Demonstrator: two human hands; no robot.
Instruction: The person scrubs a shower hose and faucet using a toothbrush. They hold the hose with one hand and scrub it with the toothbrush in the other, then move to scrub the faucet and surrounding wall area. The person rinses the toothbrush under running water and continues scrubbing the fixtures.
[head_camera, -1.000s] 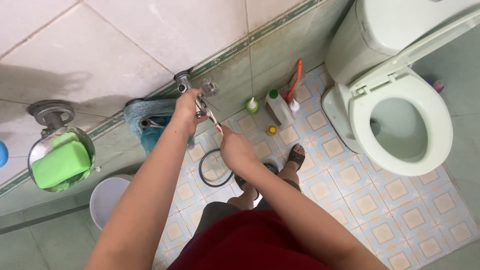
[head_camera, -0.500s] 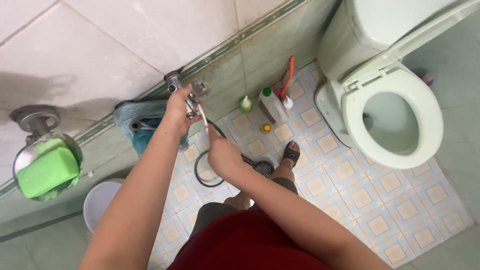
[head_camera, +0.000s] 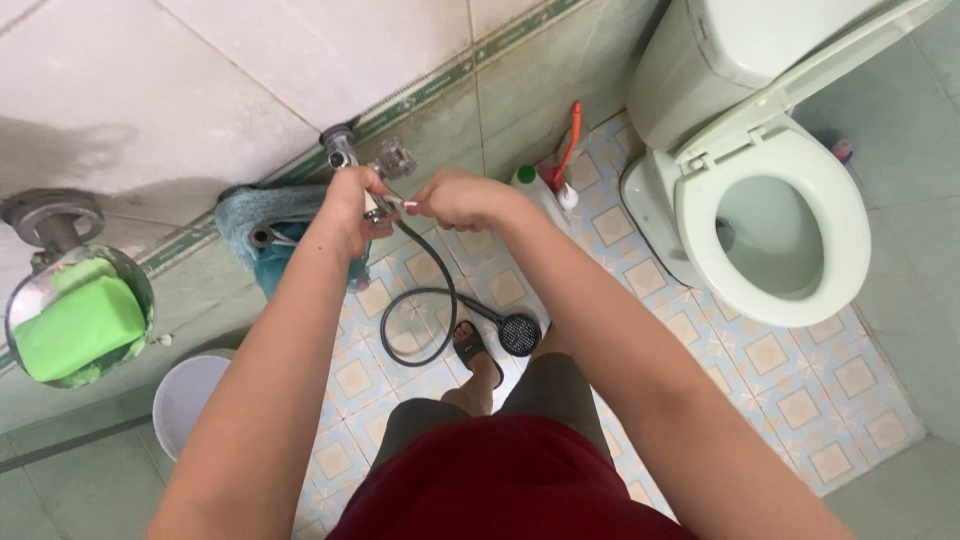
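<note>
A chrome wall tap (head_camera: 345, 152) with a clear knob (head_camera: 394, 158) sticks out of the green tiled wall. My left hand (head_camera: 352, 210) grips the tap body just below the knob. My right hand (head_camera: 455, 198) is closed on a thin white and pink tool, like a toothbrush (head_camera: 400, 204), whose tip touches the tap beside my left fingers. A black hose (head_camera: 425, 300) runs down from the tap, loops on the floor and ends in a round black spray head (head_camera: 520, 334).
A white toilet (head_camera: 770, 215) with raised lid stands at the right. Bottles (head_camera: 535, 185) and an orange brush (head_camera: 568, 150) sit by the wall. A teal cloth (head_camera: 262, 225) hangs left of the tap, a metal dish holds green soap (head_camera: 80, 325), a white bucket (head_camera: 185, 395) stands below.
My right hand rose from below the tap to level with it, bringing the brush tip sideways against the tap. The hose and spray head came into view. The camera shifted slightly.
</note>
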